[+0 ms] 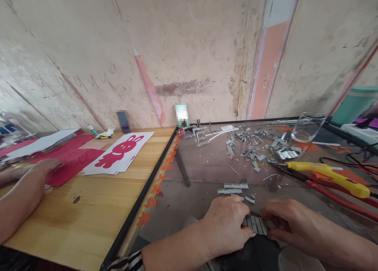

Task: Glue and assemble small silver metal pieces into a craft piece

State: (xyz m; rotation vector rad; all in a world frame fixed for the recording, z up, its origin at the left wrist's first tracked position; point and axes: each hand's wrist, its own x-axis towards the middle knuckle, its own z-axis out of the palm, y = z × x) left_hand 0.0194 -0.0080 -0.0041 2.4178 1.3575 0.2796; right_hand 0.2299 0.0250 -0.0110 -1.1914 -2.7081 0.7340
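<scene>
My left hand (226, 223) and my right hand (291, 222) meet at the near edge of a glass table top (203, 164). Both are closed on a grey strip of staples (256, 224) held between their fingertips over a dark object. Just beyond my fingers lie three loose staple strips (235, 189). Farther back, several more staple pieces (256, 147) are scattered over the glass.
Yellow-handled pliers (333, 174) and red-handled pliers (342, 198) lie at the right, behind them a clear glass (307, 126). Another person's arm (20, 190) rests on red paper (69, 161) on the wooden table (88, 208) at left, near a rabbit paper-cut sheet (119, 153).
</scene>
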